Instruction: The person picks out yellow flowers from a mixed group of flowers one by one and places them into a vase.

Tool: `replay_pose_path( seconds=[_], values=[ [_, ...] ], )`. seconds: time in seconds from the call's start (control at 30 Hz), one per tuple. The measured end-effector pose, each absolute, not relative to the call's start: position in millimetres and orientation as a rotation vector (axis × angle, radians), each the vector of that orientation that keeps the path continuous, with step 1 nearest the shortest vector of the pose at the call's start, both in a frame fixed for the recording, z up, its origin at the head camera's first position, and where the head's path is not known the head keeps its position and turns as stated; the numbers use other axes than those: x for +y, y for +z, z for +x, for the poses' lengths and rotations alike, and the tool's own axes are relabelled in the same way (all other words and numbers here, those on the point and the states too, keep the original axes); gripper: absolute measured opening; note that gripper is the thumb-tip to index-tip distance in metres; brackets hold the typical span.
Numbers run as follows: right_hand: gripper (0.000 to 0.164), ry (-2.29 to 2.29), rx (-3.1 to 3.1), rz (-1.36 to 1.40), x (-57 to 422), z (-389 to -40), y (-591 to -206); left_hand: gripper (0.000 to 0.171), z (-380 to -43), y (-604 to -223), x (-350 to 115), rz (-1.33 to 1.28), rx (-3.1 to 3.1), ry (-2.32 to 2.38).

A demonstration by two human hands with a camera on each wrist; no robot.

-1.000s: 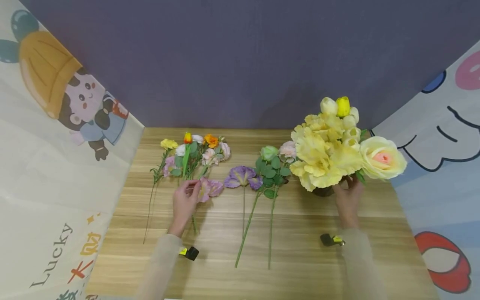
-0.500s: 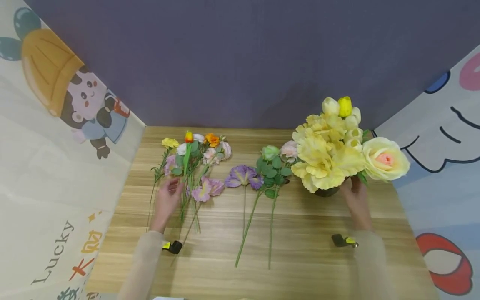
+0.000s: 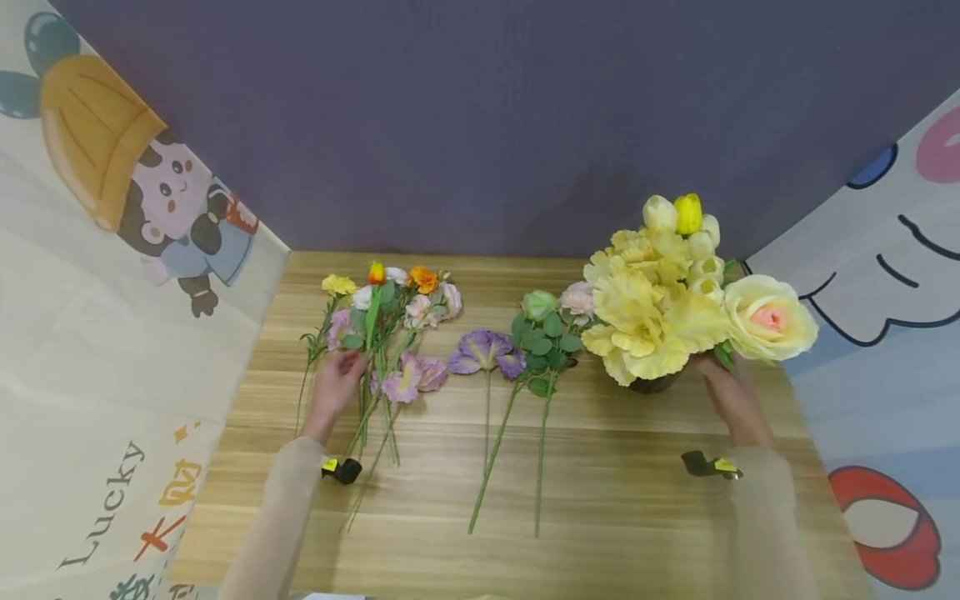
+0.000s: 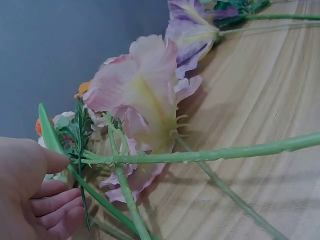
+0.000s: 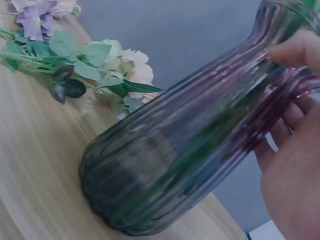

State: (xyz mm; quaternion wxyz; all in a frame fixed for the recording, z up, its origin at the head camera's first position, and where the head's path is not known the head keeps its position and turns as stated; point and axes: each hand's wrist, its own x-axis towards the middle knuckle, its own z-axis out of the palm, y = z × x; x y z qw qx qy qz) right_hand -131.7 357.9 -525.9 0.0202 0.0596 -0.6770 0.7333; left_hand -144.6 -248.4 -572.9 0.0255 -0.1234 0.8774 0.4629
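My left hand (image 3: 337, 385) is at the left flower group, its fingers curled. In the left wrist view, its fingertips pinch a green flower stem (image 4: 200, 155) beside other crossing stems. A pink-and-yellow artificial iris (image 4: 150, 95) lies just beyond. At the right, my right hand (image 3: 729, 398) grips the neck of a ribbed, purple-tinted glass vase (image 5: 180, 135), thumb on the near side and fingers round behind. Green stems show through the glass. Large yellow blooms (image 3: 645, 308), pale tulips (image 3: 660, 213) and a cream rose (image 3: 770, 317) fill the vase top and hide most of it.
Mid-table lie a purple iris (image 3: 483, 352), a green rose (image 3: 538, 306) and a pale pink flower (image 3: 577, 300), stems toward the front. An orange flower (image 3: 423, 280) and a yellow one (image 3: 339, 285) lie at back left. A dark wall (image 3: 480, 125) bounds the table's back.
My left hand let go of the pink iris, moved left, and came onto a stem in the left group. My right wrist shifted slightly right while the hand stayed at the vase.
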Motion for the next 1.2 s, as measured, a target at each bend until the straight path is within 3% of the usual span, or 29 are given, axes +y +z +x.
replay_pose_path(
  seconds=[0.13, 0.37, 0.63, 1.2],
  values=[
    [0.057, 2.047, -2.49, -0.092, 368.0, -128.1, -518.8, 0.043, -151.8, -575.2, -247.9, -0.383, 2.736, 1.379],
    [0.077, 2.075, -2.243, 0.254, 358.2, -139.7, -522.3, 0.032, -157.9, -574.4, -247.4, -0.395, 2.81, 1.307],
    [0.083, 2.053, -2.159, 0.344, 352.1, -140.5, -526.1, 0.033, -155.4, -566.9, -244.6, -0.411, 2.813, 1.322],
    [0.082, 1.925, -2.261, -0.045, 329.4, -138.5, -524.5, 0.021, -140.4, -519.3, -226.0, -0.328, 2.898, 1.627]
  ],
)
